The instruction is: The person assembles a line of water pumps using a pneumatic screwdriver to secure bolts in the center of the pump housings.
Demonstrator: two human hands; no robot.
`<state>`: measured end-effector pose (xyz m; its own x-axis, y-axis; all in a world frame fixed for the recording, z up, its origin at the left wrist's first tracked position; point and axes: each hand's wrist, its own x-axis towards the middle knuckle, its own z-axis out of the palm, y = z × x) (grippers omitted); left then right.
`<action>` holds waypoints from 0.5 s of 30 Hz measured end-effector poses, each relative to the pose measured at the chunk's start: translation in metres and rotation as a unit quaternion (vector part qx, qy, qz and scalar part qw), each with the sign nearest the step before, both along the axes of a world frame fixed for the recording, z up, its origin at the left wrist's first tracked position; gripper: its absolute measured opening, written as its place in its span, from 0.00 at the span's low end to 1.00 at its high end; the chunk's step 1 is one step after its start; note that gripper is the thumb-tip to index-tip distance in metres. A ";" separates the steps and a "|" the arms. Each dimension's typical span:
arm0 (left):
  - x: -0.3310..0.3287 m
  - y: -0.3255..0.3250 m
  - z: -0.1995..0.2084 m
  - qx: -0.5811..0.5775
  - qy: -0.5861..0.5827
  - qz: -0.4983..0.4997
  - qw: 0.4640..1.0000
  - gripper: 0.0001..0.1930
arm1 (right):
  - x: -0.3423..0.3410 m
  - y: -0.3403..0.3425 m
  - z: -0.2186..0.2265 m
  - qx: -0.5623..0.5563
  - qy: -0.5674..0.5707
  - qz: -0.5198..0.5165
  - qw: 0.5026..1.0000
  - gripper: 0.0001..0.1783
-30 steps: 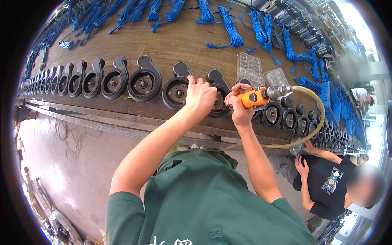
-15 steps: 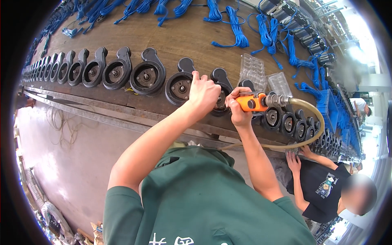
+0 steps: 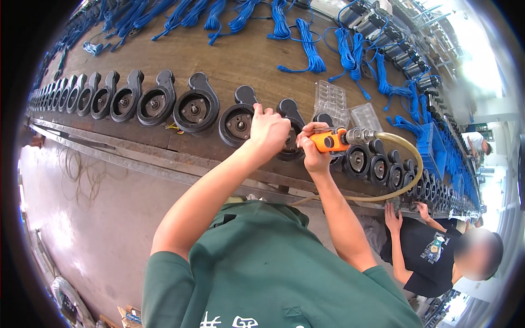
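My right hand (image 3: 315,154) is wrapped round an orange air-powered driver (image 3: 331,141), held level with its metal hose fitting to the right. Its front end points left and is hidden behind my fingers, over a round black housing (image 3: 291,110) with a rounded lobe on top. At that housing's left side my left hand (image 3: 268,133) is closed, fingers curled; what they hold is out of sight. Left of it stands another black housing (image 3: 232,128) with a metal plate and shaft inside, partly covered by my left hand.
Similar housings (image 3: 196,111) line the bench edge on both sides. Clear plastic trays (image 3: 330,101) and bundles of blue cable (image 3: 310,50) lie farther back. A yellowish hose (image 3: 420,164) loops from the driver past the metal rail. At the right a co-worker's hand (image 3: 392,217) touches the bench edge.
The whole view has shifted slightly, with the bench a little lower and left. Both my hands and the driver keep their places at the same housing. The co-worker's hands have moved slightly.
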<state>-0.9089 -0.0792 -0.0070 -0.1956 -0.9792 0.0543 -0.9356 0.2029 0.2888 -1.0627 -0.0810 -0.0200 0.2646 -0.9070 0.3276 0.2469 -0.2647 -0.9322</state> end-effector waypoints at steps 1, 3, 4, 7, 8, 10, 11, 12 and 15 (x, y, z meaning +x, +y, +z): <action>0.003 0.006 -0.007 -0.046 0.051 0.005 0.998 0.07 | -0.001 0.001 0.005 -0.006 0.033 -0.005 0.999 0.11; 0.003 0.025 0.002 -0.132 0.184 0.041 0.973 0.09 | -0.007 -0.003 0.008 -0.015 0.043 -0.020 0.999 0.11; 0.000 0.042 0.008 -0.125 0.226 0.089 0.962 0.07 | -0.009 -0.006 0.008 -0.018 0.046 -0.027 0.998 0.11; -0.015 0.089 -0.015 0.036 0.446 0.233 0.864 0.10 | 0.001 -0.019 0.021 -0.002 -0.020 -0.060 0.998 0.15; -0.018 0.096 -0.018 0.133 0.555 0.278 0.773 0.13 | 0.005 -0.026 0.022 0.007 -0.025 -0.069 0.997 0.15; -0.031 0.098 -0.021 0.227 0.655 0.335 0.638 0.20 | 0.010 -0.039 0.018 0.015 -0.028 -0.083 0.996 0.14; -0.031 0.092 -0.026 0.265 0.634 0.337 0.644 0.22 | 0.012 -0.043 0.015 0.016 -0.027 -0.086 0.996 0.14; -0.034 0.088 -0.040 0.231 0.626 0.336 0.664 0.21 | 0.014 -0.045 0.011 0.018 -0.026 -0.086 0.996 0.14; -0.043 0.070 -0.068 0.140 0.581 0.334 0.729 0.21 | 0.012 -0.049 0.004 -0.004 -0.034 -0.072 0.997 0.14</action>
<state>-0.9515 -0.0089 -0.0747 0.3480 -0.8399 -0.4166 0.1107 -0.4044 0.9078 -1.0508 -0.1299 -0.0165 0.1079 -0.9310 0.3486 0.2685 -0.3104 -0.9119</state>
